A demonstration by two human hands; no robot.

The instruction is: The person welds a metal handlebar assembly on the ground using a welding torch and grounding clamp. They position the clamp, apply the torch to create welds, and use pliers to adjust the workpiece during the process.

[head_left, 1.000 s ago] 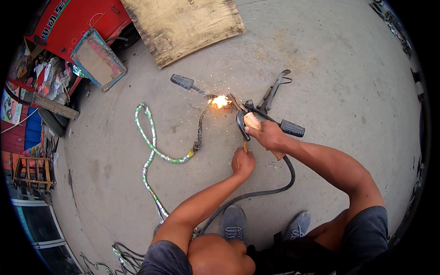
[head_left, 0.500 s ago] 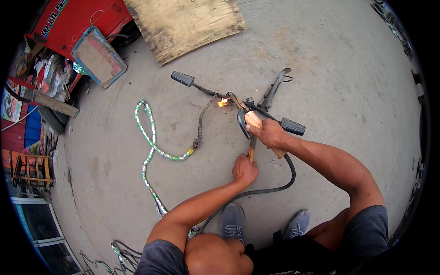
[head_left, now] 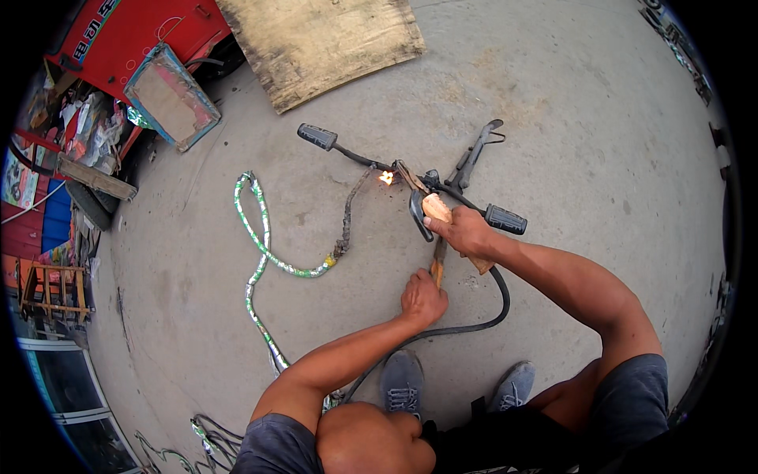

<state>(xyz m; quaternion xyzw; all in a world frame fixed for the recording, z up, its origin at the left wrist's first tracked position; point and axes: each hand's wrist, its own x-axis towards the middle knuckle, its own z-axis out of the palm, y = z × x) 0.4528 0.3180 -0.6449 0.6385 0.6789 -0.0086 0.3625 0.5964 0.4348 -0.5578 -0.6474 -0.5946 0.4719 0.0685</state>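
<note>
Person's crouched over a bike handlebar (head_left: 371, 162) lying on the concrete floor (head_left: 600, 118). Right hand (head_left: 464, 231) has its fingers clamped round a welding holder (head_left: 434, 209), with a small spark (head_left: 386, 178) at the bar. Left hand (head_left: 422, 299) is closed on the wooden stick (head_left: 437, 265) just below. Green-wrapped cable (head_left: 257, 245) snakes off left.

Bare concrete floor (head_left: 600, 118) lies open beyond the handlebar (head_left: 371, 162).
</note>
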